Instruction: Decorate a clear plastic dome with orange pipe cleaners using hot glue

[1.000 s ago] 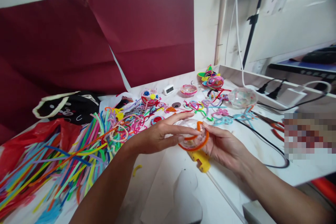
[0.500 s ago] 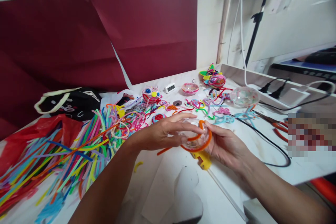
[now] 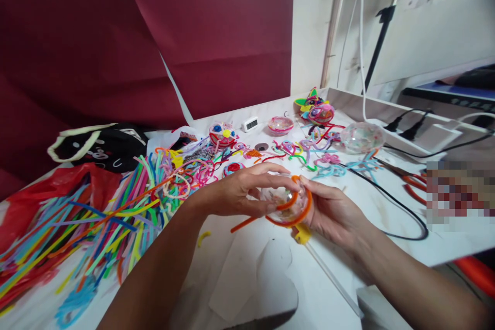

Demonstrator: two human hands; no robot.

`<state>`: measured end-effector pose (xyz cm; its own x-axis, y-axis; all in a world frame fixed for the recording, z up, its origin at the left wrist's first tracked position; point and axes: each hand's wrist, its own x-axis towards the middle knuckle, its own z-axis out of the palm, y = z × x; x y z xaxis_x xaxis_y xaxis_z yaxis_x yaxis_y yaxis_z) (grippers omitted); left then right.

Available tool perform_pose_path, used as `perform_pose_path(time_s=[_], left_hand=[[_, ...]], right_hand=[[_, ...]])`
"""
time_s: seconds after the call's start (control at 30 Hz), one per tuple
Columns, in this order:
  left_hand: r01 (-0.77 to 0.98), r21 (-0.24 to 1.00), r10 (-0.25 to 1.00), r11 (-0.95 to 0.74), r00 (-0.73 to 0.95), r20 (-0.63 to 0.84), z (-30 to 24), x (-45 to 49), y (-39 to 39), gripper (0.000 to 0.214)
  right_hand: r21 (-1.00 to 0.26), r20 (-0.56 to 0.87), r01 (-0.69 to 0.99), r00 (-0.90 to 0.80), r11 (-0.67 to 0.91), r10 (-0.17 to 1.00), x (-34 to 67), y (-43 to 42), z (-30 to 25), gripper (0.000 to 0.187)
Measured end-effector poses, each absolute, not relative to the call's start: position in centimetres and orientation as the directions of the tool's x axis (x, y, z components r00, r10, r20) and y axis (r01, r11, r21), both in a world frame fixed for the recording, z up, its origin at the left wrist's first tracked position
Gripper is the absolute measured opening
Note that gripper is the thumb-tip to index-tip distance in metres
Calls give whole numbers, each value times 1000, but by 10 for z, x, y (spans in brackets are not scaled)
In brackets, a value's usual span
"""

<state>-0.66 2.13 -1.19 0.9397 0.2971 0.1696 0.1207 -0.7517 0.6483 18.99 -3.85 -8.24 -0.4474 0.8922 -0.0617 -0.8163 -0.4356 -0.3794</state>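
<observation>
Between my two hands is a clear plastic ball [image 3: 274, 196], with an orange pipe cleaner [image 3: 290, 222] curled round its side. My left hand [image 3: 251, 188] has its fingers over the ball's top and near side, close to where the pipe cleaner's loose end sticks out to the left. From the right, my right hand [image 3: 332, 211] cups the ball, its thumb at the top by the orange loop. Just below the ball, a yellow tool like a glue gun [image 3: 302, 234] lies on the table with a translucent stick running from it.
Loose pipe cleaners [image 3: 116, 216] heap on the left, beside a black bag [image 3: 104, 150]. Decorated balls [image 3: 222, 135], a small timer [image 3: 251, 124] and another clear ball [image 3: 362, 137] stand toward the back. Scissors [image 3: 413, 180], a power strip [image 3: 419, 129] and a black cable [image 3: 402, 206] lie right.
The camera view has shifted slightly. My hands keep nearly the same hold on the ball, with the left fingers moved a little nearer the orange loop at its top.
</observation>
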Motion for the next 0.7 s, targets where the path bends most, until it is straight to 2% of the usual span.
perform_pose_path(time_s=[0.4,0.7], left_hand=[[94,646,291,-757,934,206,-17,-5,25,44],[170,615,352,-770,917,187,-16,-18,34,45]], right_hand=[[-408,-26,-795,-480,-448,877,190,-37,-81,11],[-493,-90,-746,-467,-447,879,189,-25,-77,16]])
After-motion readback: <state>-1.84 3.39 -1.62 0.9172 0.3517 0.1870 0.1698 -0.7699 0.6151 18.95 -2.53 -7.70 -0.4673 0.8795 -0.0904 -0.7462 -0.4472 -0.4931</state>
